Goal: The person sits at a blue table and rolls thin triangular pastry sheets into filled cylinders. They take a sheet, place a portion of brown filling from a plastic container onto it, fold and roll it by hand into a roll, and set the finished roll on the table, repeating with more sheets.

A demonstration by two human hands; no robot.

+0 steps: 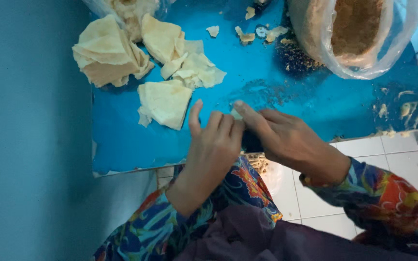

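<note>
My left hand [212,145] and my right hand [281,135] meet at the near edge of a blue work surface [276,92]. Both close around a small pale dough piece [236,114], of which only a corner shows between the fingers. My left thumb sticks up. Just left of my hands lies a folded cream pastry sheet [164,102]. More folded sheets [107,52] are piled at the far left. A clear plastic bag of brown crumbs [356,29] stands at the far right.
Dough scraps [245,36] and spilled crumbs [296,58] lie near the bag. More scraps [407,111] dot the right edge. A teal wall [30,121] stands on the left. White floor tiles [388,154] show below the surface. My patterned sleeves [393,198] fill the bottom.
</note>
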